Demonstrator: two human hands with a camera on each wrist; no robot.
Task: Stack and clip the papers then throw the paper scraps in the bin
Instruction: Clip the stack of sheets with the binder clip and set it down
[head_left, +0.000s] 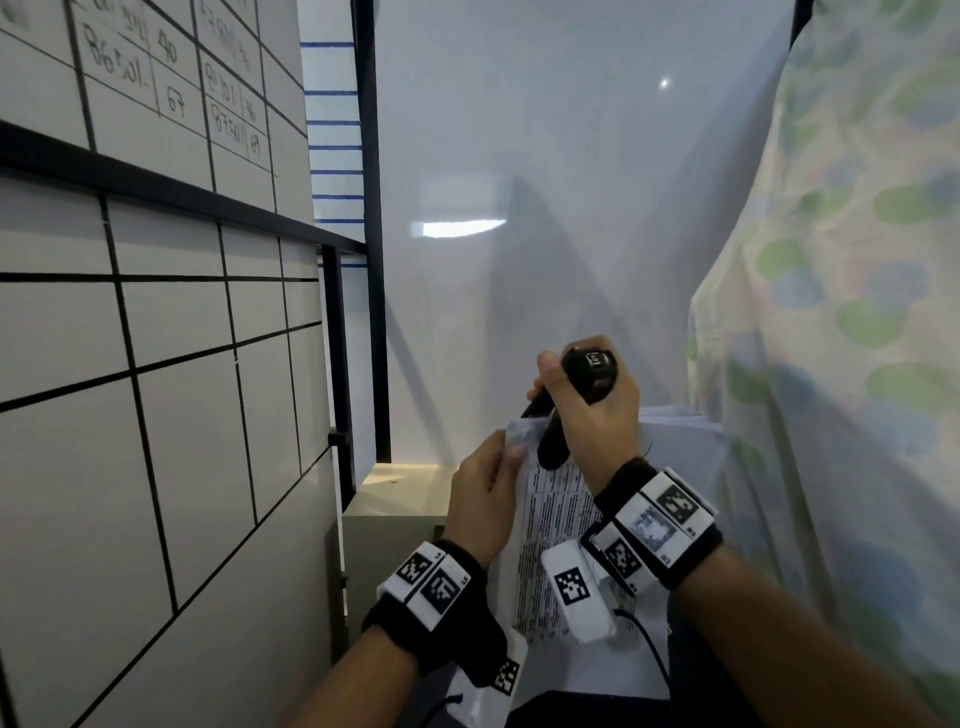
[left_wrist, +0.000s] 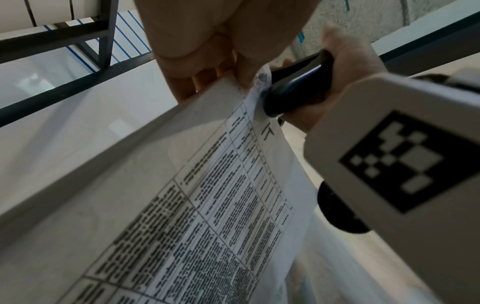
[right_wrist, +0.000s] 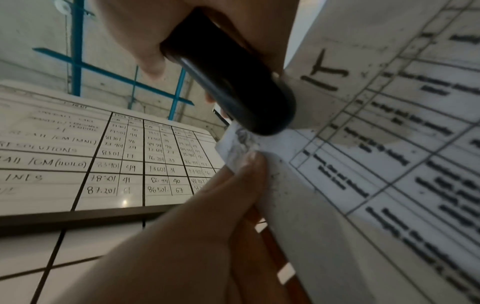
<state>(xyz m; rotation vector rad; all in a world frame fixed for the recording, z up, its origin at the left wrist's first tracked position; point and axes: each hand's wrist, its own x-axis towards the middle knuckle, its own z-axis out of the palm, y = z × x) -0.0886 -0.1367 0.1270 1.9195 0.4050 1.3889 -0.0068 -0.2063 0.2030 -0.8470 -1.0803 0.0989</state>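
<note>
- The right hand (head_left: 592, 415) is curled in a fist around a black stapler (head_left: 550, 436), thumb pressed on its upper end, wrist raised and bent so that the tool points down and toward the person's left.
- The stapler's nose sits on the top left corner of a stack of printed papers (head_left: 550, 525), where the corner looks crumpled; the long body of the stapler runs diagonally across that corner, not along either edge.
- The left hand (head_left: 483, 499) is just beside the stapler's nose, below and to its left, with thumb and fingers pinching the same corner from both faces and holding the sheets together.
- The papers are held up in the air, tilted, their long edge running from the pinched corner back toward the person's body; the printed table faces up.
- Both hands meet at this one corner, the right above, the left beneath.
- Judgement: the papers are gathered and the fastening is under way; whether a staple is through cannot be told.
- Beyond the hands stand a whiteboard (head_left: 156, 364) ruled in black to the left, a patterned curtain (head_left: 857, 312) to the right.
- No paper scraps or bin are visible in any view.
</note>
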